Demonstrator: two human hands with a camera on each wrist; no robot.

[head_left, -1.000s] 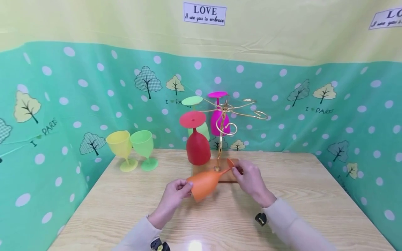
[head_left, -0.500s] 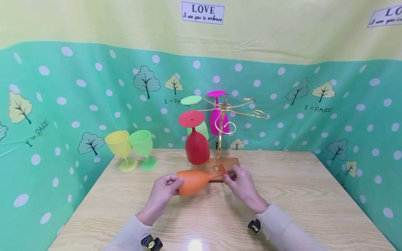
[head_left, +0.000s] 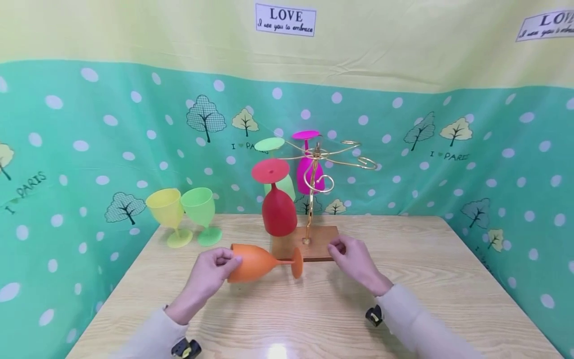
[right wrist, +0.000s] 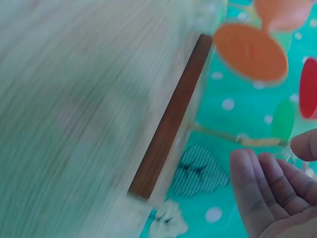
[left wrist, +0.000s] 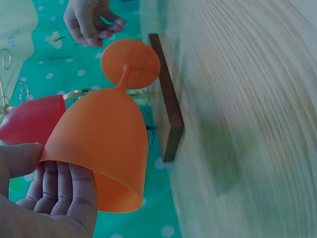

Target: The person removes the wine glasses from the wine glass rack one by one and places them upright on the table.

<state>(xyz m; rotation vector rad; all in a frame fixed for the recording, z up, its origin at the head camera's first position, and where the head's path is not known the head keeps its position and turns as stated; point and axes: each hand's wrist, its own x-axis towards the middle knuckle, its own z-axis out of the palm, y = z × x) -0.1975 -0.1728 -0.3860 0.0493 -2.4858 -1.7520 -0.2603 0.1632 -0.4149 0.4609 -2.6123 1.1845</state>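
My left hand [head_left: 207, 276] pinches an orange plastic goblet [head_left: 253, 263] at its rim, thumb outside and fingers inside the bowl. The goblet lies sideways above the table, its foot pointing right. In the left wrist view the bowl [left wrist: 101, 131] fills the middle, with the stem and round foot beyond. My right hand [head_left: 356, 262] hovers at the right front corner of the rack's wooden base [head_left: 320, 239], apart from the goblet. Its fingers are loosely bent and hold nothing; in the right wrist view a gap shows between thumb and fingers [right wrist: 270, 193].
A gold wire rack [head_left: 310, 199] rises from the base with looped arms. Upside down on it hang a red goblet [head_left: 279, 212], a pale green goblet [head_left: 287, 187] and a magenta goblet [head_left: 306, 177]. Yellow [head_left: 165, 207] and green goblets [head_left: 199, 207] stand upright at the table's back left.
My right hand has let go of the orange goblet's foot and drawn off to the right. My left hand has carried the goblet leftward, and it has turned from slanted to nearly level.
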